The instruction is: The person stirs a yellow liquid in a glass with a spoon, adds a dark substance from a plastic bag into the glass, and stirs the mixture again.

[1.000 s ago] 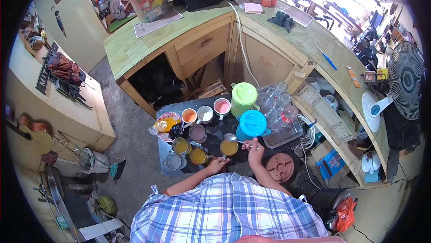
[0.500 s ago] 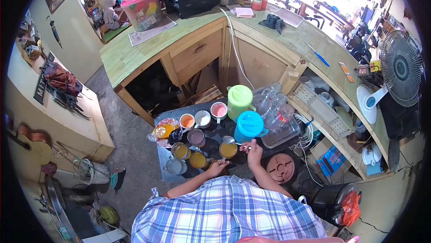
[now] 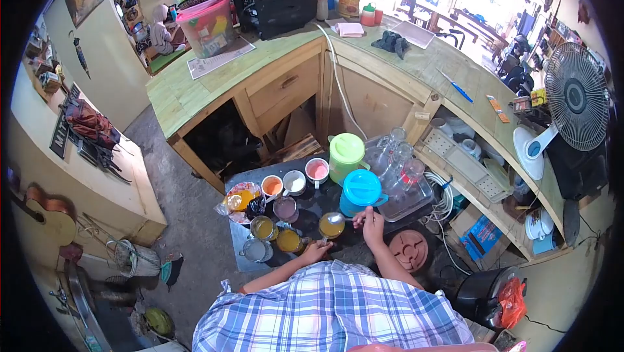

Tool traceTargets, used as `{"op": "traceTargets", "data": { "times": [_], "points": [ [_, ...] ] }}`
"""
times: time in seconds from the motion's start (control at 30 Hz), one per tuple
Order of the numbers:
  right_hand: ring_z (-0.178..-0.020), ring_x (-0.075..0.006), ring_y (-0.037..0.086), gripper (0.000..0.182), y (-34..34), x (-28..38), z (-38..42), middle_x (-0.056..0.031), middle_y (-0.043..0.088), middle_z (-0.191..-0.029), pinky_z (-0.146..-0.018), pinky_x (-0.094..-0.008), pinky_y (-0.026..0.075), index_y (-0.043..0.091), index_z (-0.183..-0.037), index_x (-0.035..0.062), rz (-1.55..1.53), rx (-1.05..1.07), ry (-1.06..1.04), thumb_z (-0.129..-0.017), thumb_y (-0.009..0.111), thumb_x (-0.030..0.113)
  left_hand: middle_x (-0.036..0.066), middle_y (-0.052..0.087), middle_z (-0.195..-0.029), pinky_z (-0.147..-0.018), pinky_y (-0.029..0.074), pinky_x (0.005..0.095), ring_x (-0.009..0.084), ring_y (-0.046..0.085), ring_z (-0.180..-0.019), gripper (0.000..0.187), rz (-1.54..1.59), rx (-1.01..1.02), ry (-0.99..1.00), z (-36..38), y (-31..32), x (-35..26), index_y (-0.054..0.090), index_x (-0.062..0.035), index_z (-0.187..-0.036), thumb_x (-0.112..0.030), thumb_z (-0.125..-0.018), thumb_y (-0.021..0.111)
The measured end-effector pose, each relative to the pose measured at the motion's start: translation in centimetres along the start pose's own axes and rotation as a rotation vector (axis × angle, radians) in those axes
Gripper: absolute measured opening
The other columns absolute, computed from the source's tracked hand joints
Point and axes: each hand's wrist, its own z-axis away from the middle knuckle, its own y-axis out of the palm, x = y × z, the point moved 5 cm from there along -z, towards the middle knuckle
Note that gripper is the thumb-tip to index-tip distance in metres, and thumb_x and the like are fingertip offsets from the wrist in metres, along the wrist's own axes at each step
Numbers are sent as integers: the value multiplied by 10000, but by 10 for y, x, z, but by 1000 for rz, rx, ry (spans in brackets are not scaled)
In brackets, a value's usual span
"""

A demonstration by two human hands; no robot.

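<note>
A glass mug (image 3: 330, 230) of yellow-brown drink stands on the dark low table (image 3: 312, 206). My left hand (image 3: 316, 250) is closed at its handle, on the near side. In my right hand (image 3: 371, 226) is a metal spoon (image 3: 335, 218), its bowl over the mug's mouth. To the left stand two more mugs of yellow drink, one nearer (image 3: 288, 241) and one farther (image 3: 263, 227). Beside them are a glass with greyish content (image 3: 255, 250) and a glass of purple-brown drink (image 3: 285, 209). A blue lidded pitcher (image 3: 361, 191) stands just beyond my right hand.
Cups of orange (image 3: 272, 186), white (image 3: 294, 183) and pink powder (image 3: 317, 170) line the back, near a green pitcher (image 3: 347, 157). A clear tray (image 3: 406, 206) holds upturned glasses. A round brown lid-like disc (image 3: 409, 251) lies right of my arm. A wooden counter (image 3: 273, 56) curves behind.
The spoon's bowl has come down closer to the mug's mouth, with my right hand still gripping it. My left hand stays at the mug handle. The whole view has shifted slightly.
</note>
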Motion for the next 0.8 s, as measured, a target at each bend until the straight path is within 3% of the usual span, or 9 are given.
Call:
{"op": "traceTargets", "data": {
  "times": [0.1,0.17,0.27,0.3,0.4,0.43,0.53,0.63,0.8],
  "points": [
    [-576,-121,589,329,13,35,1,-95,623,-710,-556,-243,496,574,-755,1,212,109,-7,-979,471,219,33,553,-601,-529,405,304,112,532,-571,417,-72,12,-5,0,-4,-2,644,-37,-825,-435,-913,559],
    [-634,-132,615,153,39,58,7,-97,633,-743,-588,-257,508,595,-852,-21,481,269,-294,-921,517,91,37,554,-602,-540,409,302,118,538,-579,425,-73,33,-16,0,-3,3,649,-34,-833,-443,-911,560],
    [-694,-166,641,101,58,51,6,-126,647,-820,-622,-280,512,581,-880,-32,555,344,-367,-882,534,58,47,554,-615,-569,417,307,131,546,-605,440,-113,57,70,-1,-5,-6,651,-34,-853,-460,-908,558],
    [-777,-245,641,103,62,54,8,-142,628,-853,-690,-340,512,584,-895,-29,672,368,-342,-865,541,60,51,554,-622,-578,420,313,135,548,-615,447,-121,48,62,-3,-4,-2,648,-34,-845,-466,-908,555],
    [-828,-313,611,131,68,48,17,-146,599,-820,-747,-401,493,599,-930,-16,864,372,-538,-851,557,80,61,562,-648,-591,426,322,139,553,-636,459,-142,32,38,-7,-5,6,643,-40,-836,-481,-910,542],
    [-867,-326,583,153,66,36,18,-131,583,-807,-766,-435,472,645,-918,16,941,370,-444,-838,587,133,58,560,-635,-585,426,323,140,554,-626,462,-171,46,46,-5,-5,4,643,-42,-827,-484,-911,539],
    [-842,-290,592,148,69,21,26,-105,621,-824,-730,-414,462,686,-857,55,1250,508,-526,-822,615,179,51,558,-609,-573,427,329,142,555,-604,464,-210,52,58,-3,-6,0,645,-50,-809,-489,-911,534],
    [-825,-262,597,162,73,37,25,-73,653,-809,-718,-394,447,712,-812,81,1067,457,-555,-803,638,226,44,557,-585,-556,424,330,141,553,-578,463,-219,25,76,-4,-4,4,650,-62,-789,-492,-912,530],
    [-796,-247,594,166,63,25,24,-53,666,-784,-713,-394,437,718,-812,86,1206,367,-593,-791,648,236,36,567,-585,-535,413,306,121,548,-564,445,-162,28,41,-13,-2,23,664,-82,-787,-490,-909,536]
  ]
}}
